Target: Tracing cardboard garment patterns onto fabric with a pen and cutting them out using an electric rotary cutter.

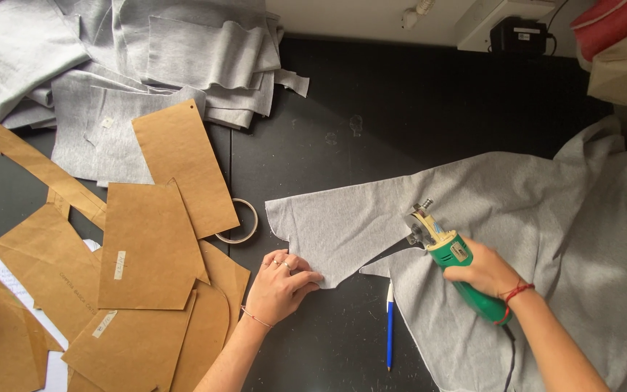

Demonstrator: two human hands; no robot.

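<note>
Right hand (pixel 482 270) wrapped around green cutter (pixel 453 263), blade in grey cloth (pixel 502 210) at centre right. Left hand (pixel 279 284) flat, fingers spread, pinning the cloth's corner at seven o'clock. Best kept taut, fingers well off the cut line. Blue pen (pixel 390 327) just below; tape ring (pixel 239 221) and brown paper patterns (pixel 150 247) at nine o'clock; bare black table (pixel 400 109) at twelve

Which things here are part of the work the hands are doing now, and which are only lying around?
In use:
- grey fabric, pressed flat by the left hand
- green electric cutter, gripped by the right hand

Lying about:
- brown paper patterns
- tape roll
- blue pen
- pile of grey pieces
</note>
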